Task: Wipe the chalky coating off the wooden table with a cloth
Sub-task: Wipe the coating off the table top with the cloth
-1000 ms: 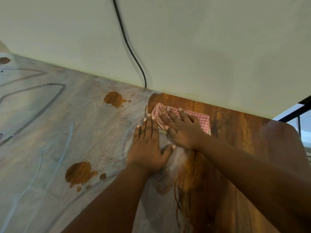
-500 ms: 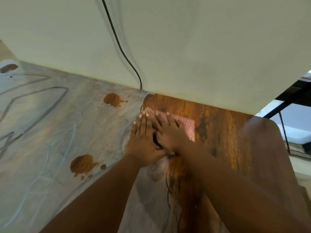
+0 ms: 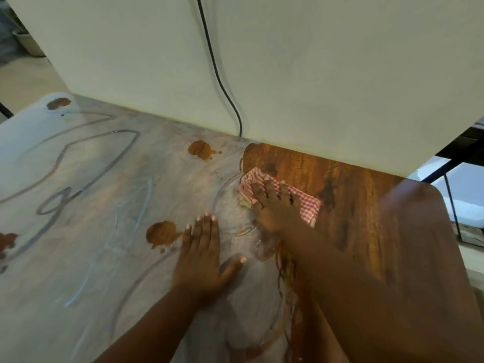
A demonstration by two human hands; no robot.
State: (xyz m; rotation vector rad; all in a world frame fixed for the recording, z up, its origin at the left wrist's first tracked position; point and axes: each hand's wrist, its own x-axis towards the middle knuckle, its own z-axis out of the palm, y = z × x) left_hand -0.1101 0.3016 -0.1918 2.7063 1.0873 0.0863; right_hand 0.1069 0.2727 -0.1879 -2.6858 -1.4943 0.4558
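Since half a second ago the left hand has slid away from the right hand toward the near edge and now lies flat, fingers straight and close together with the thumb spread, on the chalky coating beside a bare brown spot. With fingers extended, the right hand presses the red-checked cloth down near the far edge of the worktop, right where the grey film meets the cleaned wood. A black cable hangs down the pale wall behind that far edge.
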